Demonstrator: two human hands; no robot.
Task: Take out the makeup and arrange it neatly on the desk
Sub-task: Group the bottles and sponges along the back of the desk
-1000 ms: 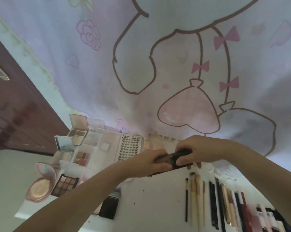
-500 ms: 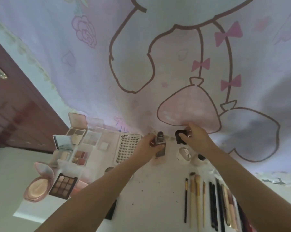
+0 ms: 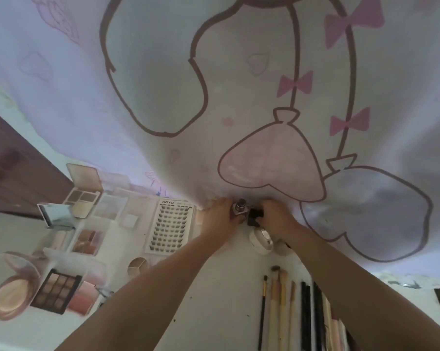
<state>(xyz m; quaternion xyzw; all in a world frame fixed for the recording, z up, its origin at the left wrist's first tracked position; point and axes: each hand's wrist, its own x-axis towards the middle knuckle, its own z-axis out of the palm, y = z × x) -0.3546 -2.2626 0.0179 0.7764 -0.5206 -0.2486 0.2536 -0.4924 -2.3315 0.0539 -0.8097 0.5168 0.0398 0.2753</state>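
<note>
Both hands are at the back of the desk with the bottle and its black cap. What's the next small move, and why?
Probably let go: the left hand holds the small glass bottle upright by the curtain, and the right hand pinches the black cap beside it, in line.

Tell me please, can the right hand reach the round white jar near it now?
Probably yes, but not at once. The round white jar sits uncovered just beside the right hand, with nothing between them. That hand holds a black cap, so it must set this down first.
</note>
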